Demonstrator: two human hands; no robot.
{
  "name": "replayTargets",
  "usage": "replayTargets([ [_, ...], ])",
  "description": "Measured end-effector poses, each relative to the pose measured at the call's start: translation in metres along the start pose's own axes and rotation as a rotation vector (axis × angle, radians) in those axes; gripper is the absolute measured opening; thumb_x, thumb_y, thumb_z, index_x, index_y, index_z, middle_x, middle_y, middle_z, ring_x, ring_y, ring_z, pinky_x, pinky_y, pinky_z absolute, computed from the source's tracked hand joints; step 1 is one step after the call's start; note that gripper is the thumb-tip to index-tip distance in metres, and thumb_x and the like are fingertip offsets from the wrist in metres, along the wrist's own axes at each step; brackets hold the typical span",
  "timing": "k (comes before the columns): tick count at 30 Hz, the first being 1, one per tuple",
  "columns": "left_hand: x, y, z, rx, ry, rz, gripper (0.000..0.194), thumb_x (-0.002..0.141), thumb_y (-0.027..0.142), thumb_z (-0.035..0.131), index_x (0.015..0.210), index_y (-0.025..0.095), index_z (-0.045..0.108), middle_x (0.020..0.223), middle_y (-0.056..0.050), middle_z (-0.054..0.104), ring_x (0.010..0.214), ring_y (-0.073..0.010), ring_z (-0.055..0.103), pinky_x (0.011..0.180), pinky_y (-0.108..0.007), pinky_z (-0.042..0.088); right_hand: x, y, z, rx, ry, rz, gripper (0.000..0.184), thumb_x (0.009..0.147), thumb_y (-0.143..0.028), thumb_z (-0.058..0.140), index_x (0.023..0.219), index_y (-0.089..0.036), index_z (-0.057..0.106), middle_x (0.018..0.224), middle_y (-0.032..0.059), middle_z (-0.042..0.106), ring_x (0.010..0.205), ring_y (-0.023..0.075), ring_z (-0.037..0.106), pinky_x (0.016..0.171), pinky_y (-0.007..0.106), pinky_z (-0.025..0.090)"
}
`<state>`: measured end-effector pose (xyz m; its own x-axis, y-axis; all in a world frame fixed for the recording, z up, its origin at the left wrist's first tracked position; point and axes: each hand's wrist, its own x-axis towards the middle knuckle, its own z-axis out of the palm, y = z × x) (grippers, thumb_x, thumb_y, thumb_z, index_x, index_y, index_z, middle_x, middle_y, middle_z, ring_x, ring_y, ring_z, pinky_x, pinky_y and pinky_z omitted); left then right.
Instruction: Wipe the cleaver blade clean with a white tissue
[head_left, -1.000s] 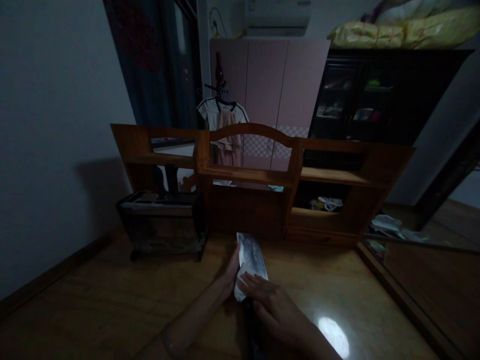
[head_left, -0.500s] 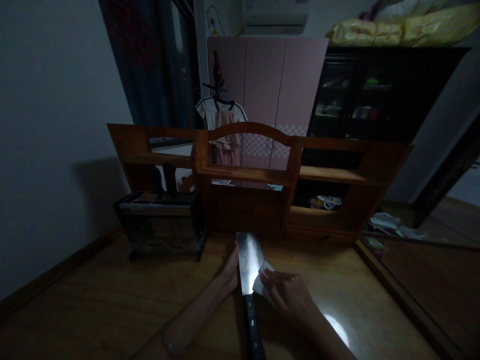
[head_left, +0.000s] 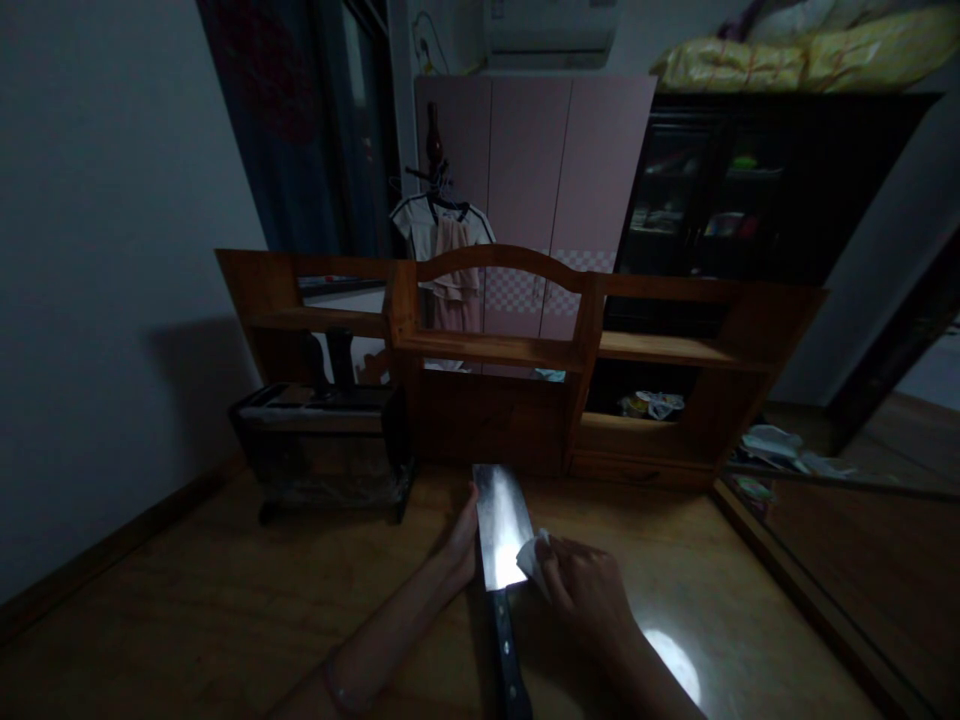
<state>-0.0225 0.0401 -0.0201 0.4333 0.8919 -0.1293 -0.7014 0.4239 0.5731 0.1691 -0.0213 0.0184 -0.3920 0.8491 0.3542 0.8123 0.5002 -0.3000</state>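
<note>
A cleaver [head_left: 501,525] with a broad, shiny blade and a black riveted handle points away from me, its handle toward the bottom edge of the view. My left hand [head_left: 461,540] is closed on the blade's left side, with the fingers partly hidden behind the metal. In my right hand [head_left: 589,585] is a crumpled white tissue [head_left: 532,560], pinched at the blade's right edge near the handle end. A dark knife block [head_left: 322,455] holding black-handled knives stands to the left, beyond my left arm.
Behind the cleaver runs a wooden shelf unit [head_left: 495,415] across the back of the wooden tabletop [head_left: 187,620]. A bright light spot reflects off the tabletop to the right of my right forearm. A raised wooden edge [head_left: 795,590] borders the right side.
My right hand has shifted slightly right with the tissue, uncovering more of the blade near the handle. My left hand and the cleaver have barely moved.
</note>
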Motion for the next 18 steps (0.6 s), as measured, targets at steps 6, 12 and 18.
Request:
replayTargets([
  [6,0.0003,0.0005,0.0024,-0.005,0.026,-0.015,0.071,0.092,0.064,0.032,0.104,0.003,0.067,0.103,-0.020,0.070,0.099,-0.0304,0.066,0.100,-0.042,0.043,0.0001,0.0045,-0.0005,0.213,-0.028,-0.170,0.044,0.099,-0.027,0.030,0.137,-0.020,0.052,0.138,0.0086,0.056,0.128,0.0213,0.051,0.107,0.038,0.042],
  [12,0.0034,0.0006,-0.0014,-0.008,0.095,-0.029,0.068,0.092,0.065,0.034,0.100,0.006,0.067,0.099,-0.018,0.071,0.092,-0.0281,0.068,0.097,-0.040,0.045,0.0016,-0.0011,0.0074,0.246,-0.150,-0.233,0.045,0.102,-0.030,0.029,0.146,-0.027,0.038,0.150,0.0031,0.040,0.139,0.0204,0.036,0.113,0.042,0.035],
  [18,0.0032,0.0004,0.0011,-0.042,0.070,-0.006,0.068,0.093,0.062,0.035,0.104,0.003,0.066,0.103,-0.020,0.070,0.098,-0.0293,0.066,0.101,-0.041,0.044,0.0036,-0.0001,0.0064,0.151,-0.082,-0.141,0.043,0.101,-0.028,0.030,0.138,-0.019,0.051,0.141,0.0101,0.052,0.132,0.0229,0.047,0.110,0.041,0.040],
])
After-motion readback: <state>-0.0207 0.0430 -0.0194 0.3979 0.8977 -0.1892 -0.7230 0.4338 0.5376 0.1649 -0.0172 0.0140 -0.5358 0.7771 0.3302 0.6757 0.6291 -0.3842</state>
